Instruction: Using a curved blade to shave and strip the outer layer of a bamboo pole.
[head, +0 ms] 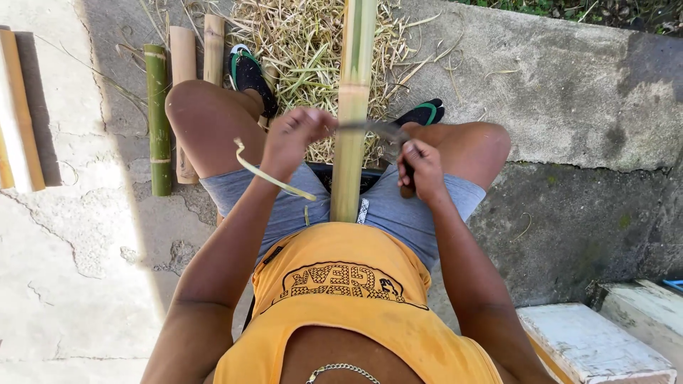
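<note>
A long bamboo pole (353, 107) runs from my lap up past the top of the view, its skin partly scraped pale. My right hand (421, 169) grips the wooden handle of a knife (377, 129) whose blade lies crosswise against the pole. On the blade's far end, left of the pole, my left hand (293, 139) is closed over it. A thin curled bamboo strip (267, 173) hangs below my left hand over my grey shorts.
A heap of dry bamboo shavings (299, 50) lies by my feet in black sandals (250, 75). Cut bamboo sections (158, 117) lie on the concrete at left, more pale ones (18, 114) at the far left. White wooden blocks (590, 345) sit at lower right.
</note>
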